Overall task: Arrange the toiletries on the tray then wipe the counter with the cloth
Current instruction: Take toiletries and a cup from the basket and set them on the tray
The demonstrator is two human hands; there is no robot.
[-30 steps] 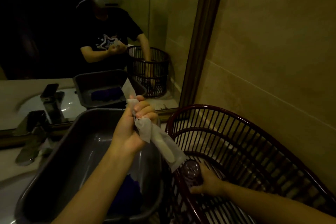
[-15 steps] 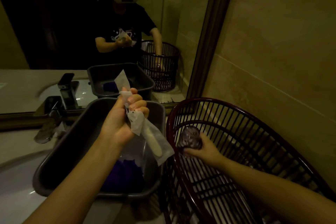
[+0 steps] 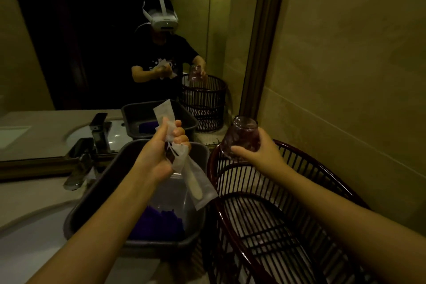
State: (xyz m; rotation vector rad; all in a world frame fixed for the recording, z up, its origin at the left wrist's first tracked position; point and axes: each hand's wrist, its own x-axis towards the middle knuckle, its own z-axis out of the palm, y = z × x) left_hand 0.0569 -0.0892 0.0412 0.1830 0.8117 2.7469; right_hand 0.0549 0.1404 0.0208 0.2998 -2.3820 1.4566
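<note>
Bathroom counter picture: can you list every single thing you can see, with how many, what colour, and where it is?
Tray: 1, dark grey, on the counter beside the sink.
Cloth: 1, purple, lying inside the tray.
Wrapped toiletry packets: a small bunch, white wrappers, held above the tray.
Glass cup: 1, clear with a purple tint, held above the basket.
Basket: 1, dark red-brown slats, right of the tray by the wall.
Faucet: 1, metallic, behind the sink.
Sink: 1, white, lower left.
Mirror: 1, dark frame, behind the counter.
Left hand: gripping the packets.
Right hand: gripping the cup.
</note>
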